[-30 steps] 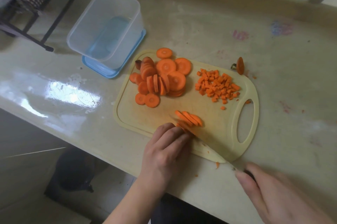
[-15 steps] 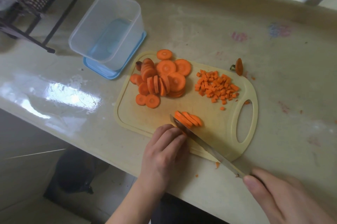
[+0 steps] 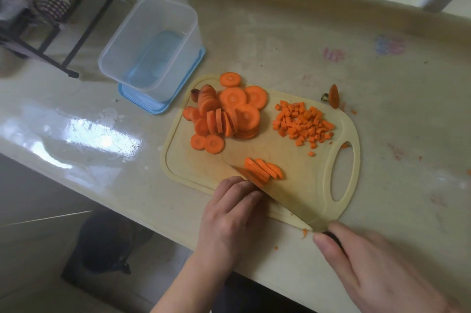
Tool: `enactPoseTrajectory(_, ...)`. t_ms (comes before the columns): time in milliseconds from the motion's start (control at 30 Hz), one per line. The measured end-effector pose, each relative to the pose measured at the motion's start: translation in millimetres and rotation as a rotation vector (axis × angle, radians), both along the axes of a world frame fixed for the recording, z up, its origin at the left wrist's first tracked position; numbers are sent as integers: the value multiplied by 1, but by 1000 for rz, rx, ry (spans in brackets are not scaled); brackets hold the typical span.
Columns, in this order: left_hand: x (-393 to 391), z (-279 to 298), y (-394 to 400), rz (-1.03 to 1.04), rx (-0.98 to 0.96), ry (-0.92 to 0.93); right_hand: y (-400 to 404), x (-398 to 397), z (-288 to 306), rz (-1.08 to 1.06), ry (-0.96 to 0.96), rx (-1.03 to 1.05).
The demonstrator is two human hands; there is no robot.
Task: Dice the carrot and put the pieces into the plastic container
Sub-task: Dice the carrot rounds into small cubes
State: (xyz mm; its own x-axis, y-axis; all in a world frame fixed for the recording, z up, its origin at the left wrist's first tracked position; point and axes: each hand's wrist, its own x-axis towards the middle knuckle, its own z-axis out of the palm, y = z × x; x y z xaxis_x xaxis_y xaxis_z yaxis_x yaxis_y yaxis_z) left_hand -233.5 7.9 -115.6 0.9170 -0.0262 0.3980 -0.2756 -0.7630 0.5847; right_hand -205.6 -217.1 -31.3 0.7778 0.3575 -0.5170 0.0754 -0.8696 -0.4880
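A cream cutting board (image 3: pixel 300 190) lies on the counter. On its far left sits a heap of round carrot slices (image 3: pixel 226 113); a pile of small carrot dice (image 3: pixel 302 124) lies to the right. Near the front edge are carrot strips (image 3: pixel 265 170), cut from stacked slices. My left hand (image 3: pixel 232 213) has curled fingers pressing down on the uncut rest of that stack. My right hand (image 3: pixel 377 269) grips the dark handle of a knife (image 3: pixel 280 200), whose blade slants across the board against my left knuckles. The clear plastic container (image 3: pixel 150 47) stands far left on its blue lid.
A carrot end piece (image 3: pixel 333 96) lies on the counter beyond the board's far right corner, with small orange scraps (image 3: pixel 304 232) scattered near the front. A black metal rack (image 3: pixel 76 19) stands at the far left. The counter's front edge runs under my wrists.
The knife has made another cut through the stack, the blade lying slightly closer to my left fingers. Both hands stay in much the same place.
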Motion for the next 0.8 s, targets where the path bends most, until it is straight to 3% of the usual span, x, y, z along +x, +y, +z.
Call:
enactPoseTrajectory(233, -6, 4, 8, -21, -22, 2, -16, -15, 16, -183, -85, -159)
enactPoseTrajectory(433, 5, 29, 42, 296, -176, 22, -23, -6, 27, -92, -238, -97)
enactPoseTrajectory(533, 28, 44, 61, -42, -69, 118, -34, -4, 22, 51, -435, -58)
enactPoseTrajectory(600, 42, 57, 66, -247, -77, 282, -43, -5, 15, 157, -487, -48)
enactPoseTrajectory(700, 59, 77, 67, -426, -108, 607, -51, -5, 7, 221, -526, -51)
enactPoseTrajectory(800, 69, 82, 59, -577, -43, 776, -55, -4, 2, 241, -570, -48)
